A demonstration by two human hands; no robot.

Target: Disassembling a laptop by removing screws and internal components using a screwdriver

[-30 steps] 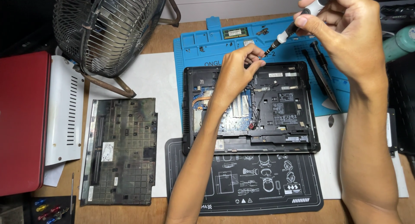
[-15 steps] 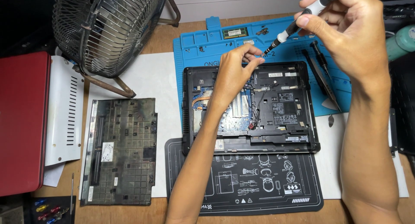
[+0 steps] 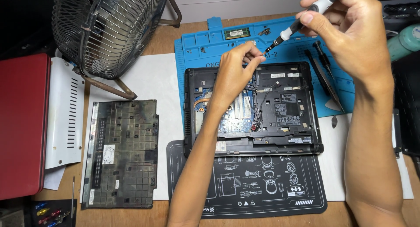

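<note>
Fingers (image 3: 258, 56) of the left hand (image 3: 234, 73) pinch together at the screwdriver (image 3: 302, 22) tip, above the opened laptop's (image 3: 288, 109) twelve-o'clock edge; right hand (image 3: 350, 30) fingers clamp the handle.

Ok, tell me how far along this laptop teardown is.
Done: bottom cover lies off to the left, memory stick on the blue mat. In hand: right hand holds the screwdriver, left hand pinches at its tip. Left: boards and cables remain in the laptop.

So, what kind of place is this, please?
Probably an electronics repair bench. An opened laptop lies on a blue repair mat, its removed bottom cover beside it. The right hand holds a small screwdriver, and the left hand pinches at its tip.
</note>
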